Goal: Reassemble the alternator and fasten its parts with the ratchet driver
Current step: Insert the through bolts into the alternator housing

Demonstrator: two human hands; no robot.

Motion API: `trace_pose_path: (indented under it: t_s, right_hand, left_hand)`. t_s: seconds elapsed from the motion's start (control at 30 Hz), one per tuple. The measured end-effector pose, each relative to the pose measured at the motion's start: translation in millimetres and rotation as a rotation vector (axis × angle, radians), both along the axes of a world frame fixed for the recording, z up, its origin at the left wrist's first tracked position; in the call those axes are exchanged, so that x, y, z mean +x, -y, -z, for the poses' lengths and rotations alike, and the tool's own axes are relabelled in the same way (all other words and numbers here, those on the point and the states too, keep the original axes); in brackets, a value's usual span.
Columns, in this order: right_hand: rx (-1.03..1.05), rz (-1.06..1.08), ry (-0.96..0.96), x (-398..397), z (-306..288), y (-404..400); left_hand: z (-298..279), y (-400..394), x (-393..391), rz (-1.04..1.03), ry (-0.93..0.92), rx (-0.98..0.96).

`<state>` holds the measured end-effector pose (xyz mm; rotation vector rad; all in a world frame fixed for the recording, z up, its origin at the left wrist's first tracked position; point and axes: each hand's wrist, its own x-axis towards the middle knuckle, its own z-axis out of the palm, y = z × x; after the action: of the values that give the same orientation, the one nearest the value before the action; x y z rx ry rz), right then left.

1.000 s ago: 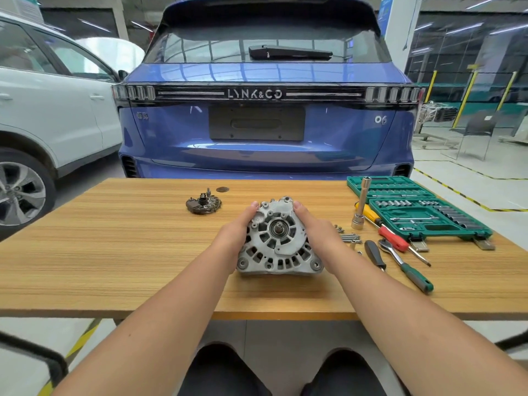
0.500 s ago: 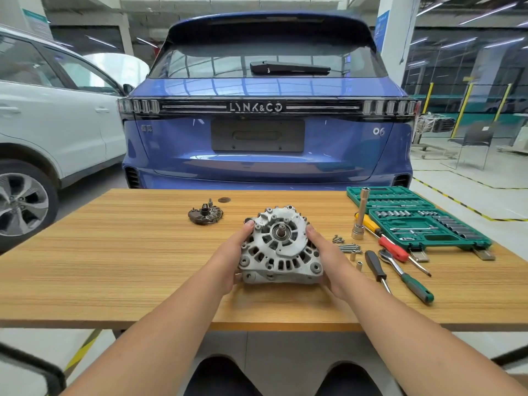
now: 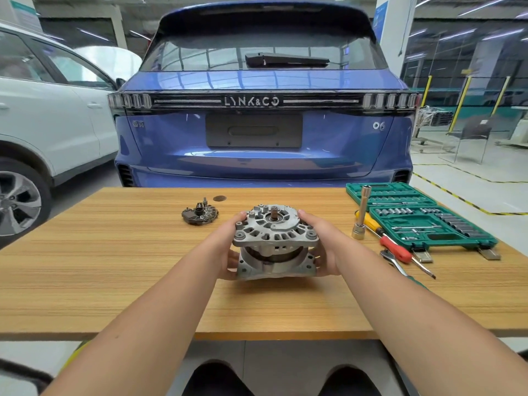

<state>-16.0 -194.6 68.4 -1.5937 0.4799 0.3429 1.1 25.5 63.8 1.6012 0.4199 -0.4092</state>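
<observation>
The grey alternator stands upright near the middle of the wooden table, its slotted end cover and shaft facing up. My left hand grips its left side and my right hand grips its right side, fingers curled round the housing. A dark rectifier part lies on the table to the back left, apart from the alternator. The ratchet driver lies to the right, partly hidden behind my right forearm.
A green socket case lies open at the right back corner. A long socket stands upright beside it, with red and yellow handled screwdrivers nearby. A blue car and a white car stand behind the table.
Both hands have tipped the alternator from leaning face-toward-me to standing upright with the end cover on top. The small bolts right of it are now hidden behind my right arm.
</observation>
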Motion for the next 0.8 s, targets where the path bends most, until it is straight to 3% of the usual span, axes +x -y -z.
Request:
trace_pose_path:
  t_s: [0.23, 0.37, 0.47, 0.53, 0.6, 0.8]
  right_hand:
    - [-0.026, -0.006, 0.024, 4.4, 1.7, 0.2]
    - [-0.148, -0.080, 0.021, 8.8, -2.9, 11.1]
    - [-0.419, -0.012, 0.172, 15.7, -13.3, 35.6]
    - [-0.835, 0.043, 0.313, 22.4, -18.0, 64.0]
    - [-1.153, -0.027, 0.326, 24.1, -18.3, 87.1]
    - [-1.385, -0.279, 0.139, 22.5, -0.4, 101.5]
  left_hand:
    - [3.6, 0.4, 5.6, 0.013, 0.008, -0.058]
    - [2.9, 0.0, 4.5, 0.023, 0.024, -0.073]
    - [1.9, 0.9, 2.8, 0.032, 0.043, -0.077]
    - [1.6, 1.5, 2.1, 0.026, 0.049, -0.082]
    - [1.7, 2.2, 2.1, 0.018, 0.052, -0.081]
    - [1.4, 2.5, 2.8, -0.002, 0.066, -0.093]
